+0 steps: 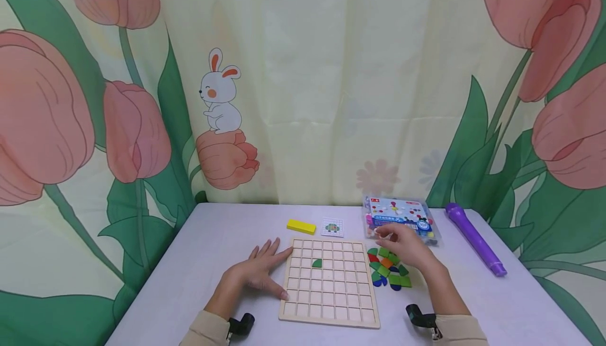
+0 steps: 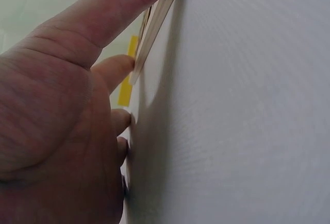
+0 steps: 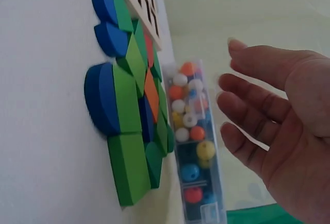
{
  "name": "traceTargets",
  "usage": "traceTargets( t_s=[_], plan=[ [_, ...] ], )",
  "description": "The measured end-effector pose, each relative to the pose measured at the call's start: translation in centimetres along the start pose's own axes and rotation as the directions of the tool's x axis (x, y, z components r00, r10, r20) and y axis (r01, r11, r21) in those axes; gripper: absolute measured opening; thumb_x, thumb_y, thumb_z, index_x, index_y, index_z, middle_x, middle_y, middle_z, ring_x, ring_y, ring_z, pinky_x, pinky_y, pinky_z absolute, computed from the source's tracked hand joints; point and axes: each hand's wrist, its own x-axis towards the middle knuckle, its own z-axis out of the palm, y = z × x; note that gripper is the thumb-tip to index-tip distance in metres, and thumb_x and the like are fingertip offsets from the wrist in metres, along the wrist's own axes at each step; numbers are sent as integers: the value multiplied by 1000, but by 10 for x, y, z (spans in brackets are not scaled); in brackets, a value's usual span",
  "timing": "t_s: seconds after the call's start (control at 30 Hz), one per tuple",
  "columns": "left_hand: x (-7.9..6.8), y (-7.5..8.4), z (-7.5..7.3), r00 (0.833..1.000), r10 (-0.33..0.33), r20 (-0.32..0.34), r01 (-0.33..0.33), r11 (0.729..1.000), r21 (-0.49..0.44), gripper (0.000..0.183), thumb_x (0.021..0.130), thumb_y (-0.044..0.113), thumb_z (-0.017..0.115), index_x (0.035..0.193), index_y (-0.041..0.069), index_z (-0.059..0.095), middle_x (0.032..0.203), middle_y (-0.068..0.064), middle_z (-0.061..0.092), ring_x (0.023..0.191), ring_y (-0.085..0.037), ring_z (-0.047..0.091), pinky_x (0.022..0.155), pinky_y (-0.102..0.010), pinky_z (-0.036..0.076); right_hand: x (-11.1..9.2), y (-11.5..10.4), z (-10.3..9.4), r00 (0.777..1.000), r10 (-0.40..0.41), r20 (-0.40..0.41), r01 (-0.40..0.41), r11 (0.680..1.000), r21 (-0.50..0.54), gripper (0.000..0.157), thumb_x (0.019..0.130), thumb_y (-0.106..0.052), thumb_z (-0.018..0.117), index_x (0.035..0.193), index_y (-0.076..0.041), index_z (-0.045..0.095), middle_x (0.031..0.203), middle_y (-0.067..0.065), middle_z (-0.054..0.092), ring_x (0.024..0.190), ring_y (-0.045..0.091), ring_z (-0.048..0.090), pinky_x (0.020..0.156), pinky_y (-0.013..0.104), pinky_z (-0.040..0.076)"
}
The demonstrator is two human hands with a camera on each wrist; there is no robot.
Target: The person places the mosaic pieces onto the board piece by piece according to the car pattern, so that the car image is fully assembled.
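Note:
A wooden grid board [image 1: 333, 301] lies flat, with one dark green quarter-circle piece [image 1: 317, 263] in an upper-left cell. My left hand [image 1: 258, 271] spreads its fingers on the table, its thumb and index finger against the board's left edge; in the left wrist view the thumb [image 2: 118, 7] reaches the wooden rim. Above the heap of loose shape pieces [image 1: 395, 280] hovers my right hand [image 1: 407, 246], fingers loosely bent and nothing between them in the right wrist view. Green, blue, red and orange blocks, such as a light green square [image 3: 128, 167], make up the heap.
Behind the right hand stands a clear plastic box of colored beads [image 1: 400, 212]. A purple cylindrical tube [image 1: 475, 239] lies at the far right. Beyond the board are a yellow block [image 1: 301, 226] and a small pattern card [image 1: 333, 227]. A printed curtain [image 1: 307, 99] hangs behind the table.

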Motion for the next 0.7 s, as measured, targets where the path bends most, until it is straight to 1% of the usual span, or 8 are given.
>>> traceTargets(
  t_s=[0.07, 0.17, 0.27, 0.4, 0.53, 0.57, 0.7],
  plan=[
    [1, -1, 1, 1000, -5, 2, 5, 1000, -1, 120, 65, 67, 89, 164, 34, 31, 176, -15, 7, 164, -36, -1, 129, -65, 1, 0, 4, 0, 1000, 21, 7, -20, 999, -25, 31, 98, -19, 73, 128, -13, 73, 110, 3, 70, 94, 22, 56, 70, 24, 55],
    [1, -2, 1, 1000, -6, 5, 6, 1000, -1, 120, 65, 68, 89, 164, 35, 31, 176, -14, 7, 164, -36, -2, 129, -65, 1, -1, 8, -1, 999, 42, 33, -40, 998, -45, 33, 97, -16, 73, 130, -14, 73, 108, 4, 70, 93, 22, 55, 68, 26, 52],
    [2, -3, 1, 1000, -6, 6, 6, 1000, 0, 120, 64, 70, 88, 164, 36, 31, 176, -13, 6, 164, -35, -3, 129, -64, 0, -2, 11, 0, 995, 80, 60, -77, 995, -56, 33, 97, -16, 74, 130, -14, 73, 108, 4, 69, 92, 22, 55, 69, 28, 51],
    [2, -3, 1, 1000, 0, 5, 0, 1000, 2, 121, 64, 70, 88, 164, 36, 31, 176, -14, 6, 164, -36, -2, 129, -64, 0, 0, 16, 4, 992, 97, 85, -91, 993, -77, 28, 97, -16, 74, 125, -13, 75, 108, 3, 70, 92, 21, 57, 74, 30, 52],
    [1, -2, 1, 1000, 10, 1, -10, 1000, 6, 120, 65, 68, 89, 164, 34, 31, 176, -16, 6, 163, -37, -1, 128, -65, 1, 3, 19, 8, 993, 78, 87, -68, 992, -111, 24, 97, -13, 73, 121, -11, 77, 107, 2, 72, 92, 20, 58, 80, 34, 55],
    [1, -1, 0, 1000, 11, 1, -11, 1000, 7, 120, 65, 68, 89, 164, 34, 30, 176, -16, 6, 163, -37, -1, 128, -65, 1, 4, 20, 10, 993, 81, 85, -71, 990, -120, 23, 97, -13, 73, 120, -12, 77, 107, 2, 72, 92, 20, 58, 83, 35, 56],
    [1, -2, 1, 1000, 12, 0, -12, 1000, 5, 120, 65, 67, 89, 164, 34, 31, 176, -16, 6, 163, -37, -1, 128, -65, 2, 6, 22, 14, 992, 89, 85, -73, 983, -171, 23, 96, -13, 74, 118, -13, 78, 115, 3, 73, 99, 20, 60, 93, 46, 57]
  ],
)
